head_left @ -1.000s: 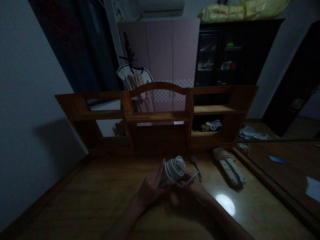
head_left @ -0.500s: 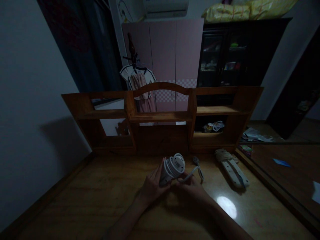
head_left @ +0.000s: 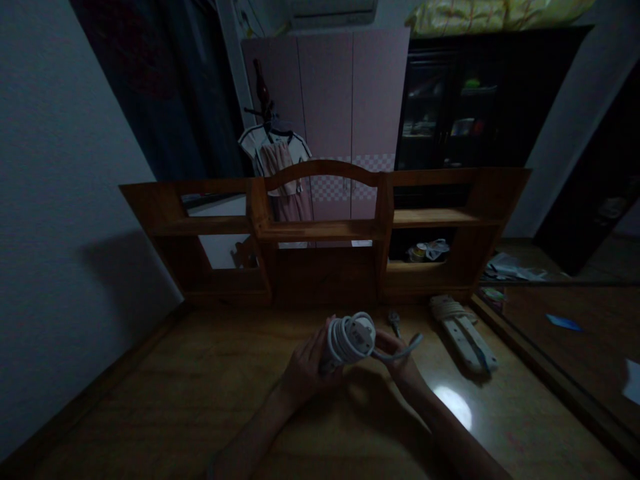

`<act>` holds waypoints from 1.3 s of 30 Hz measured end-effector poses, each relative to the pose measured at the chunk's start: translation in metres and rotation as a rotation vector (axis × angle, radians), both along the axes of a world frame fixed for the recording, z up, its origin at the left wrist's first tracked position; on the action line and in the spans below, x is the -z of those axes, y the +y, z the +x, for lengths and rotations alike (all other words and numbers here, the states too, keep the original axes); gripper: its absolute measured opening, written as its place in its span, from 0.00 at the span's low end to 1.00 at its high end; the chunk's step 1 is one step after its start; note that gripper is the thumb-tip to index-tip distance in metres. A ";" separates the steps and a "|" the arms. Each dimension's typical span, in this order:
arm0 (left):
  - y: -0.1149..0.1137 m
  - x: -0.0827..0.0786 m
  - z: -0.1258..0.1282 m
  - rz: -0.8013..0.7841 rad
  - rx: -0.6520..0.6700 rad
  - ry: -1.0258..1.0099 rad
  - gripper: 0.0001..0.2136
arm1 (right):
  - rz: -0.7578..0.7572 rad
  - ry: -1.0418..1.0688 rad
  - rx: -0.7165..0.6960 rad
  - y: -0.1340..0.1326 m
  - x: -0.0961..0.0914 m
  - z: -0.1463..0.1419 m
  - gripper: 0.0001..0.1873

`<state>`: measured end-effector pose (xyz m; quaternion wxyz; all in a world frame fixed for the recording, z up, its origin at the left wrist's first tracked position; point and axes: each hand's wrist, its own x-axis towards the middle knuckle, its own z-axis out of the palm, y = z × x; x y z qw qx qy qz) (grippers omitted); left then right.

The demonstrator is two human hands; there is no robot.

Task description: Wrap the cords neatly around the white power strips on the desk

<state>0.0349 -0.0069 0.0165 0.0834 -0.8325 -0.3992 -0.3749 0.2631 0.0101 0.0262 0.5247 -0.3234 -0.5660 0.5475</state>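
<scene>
A white power strip (head_left: 364,333) is held up over the table, its end facing away from me and several turns of its cord (head_left: 341,341) wound round it. My left hand (head_left: 306,365) is closed round the strip and its coils from the left. On the other side, my right hand (head_left: 399,360) is closed on the loose length of the cord, which sticks out past the fingers to the right. A plug (head_left: 394,323) is just beyond the right hand; its link to the cord is partly hidden.
A second power strip (head_left: 465,340), its cord wrapped at one end, lies on the table (head_left: 210,393) to the right. A wooden shelf unit (head_left: 320,232) stands along the back edge. A raised ledge (head_left: 540,377) borders the right side.
My right hand has moved right and slightly up, drawing the loose cord out to the right. The held strip has turned a little, its end shifting right.
</scene>
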 end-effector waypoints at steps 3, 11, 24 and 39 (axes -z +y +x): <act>0.004 0.005 -0.002 0.049 -0.021 0.022 0.38 | 0.013 0.048 -0.064 -0.002 -0.001 -0.003 0.21; 0.006 0.006 -0.004 -0.033 -0.027 -0.021 0.40 | 0.055 -0.015 -0.039 0.000 0.002 -0.006 0.20; 0.012 0.020 -0.007 -0.156 -0.043 0.064 0.41 | 0.001 0.003 -0.030 0.003 0.001 -0.004 0.22; 0.014 0.013 0.001 -0.243 -0.119 -0.023 0.35 | 0.052 -0.062 0.059 0.008 0.022 -0.011 0.22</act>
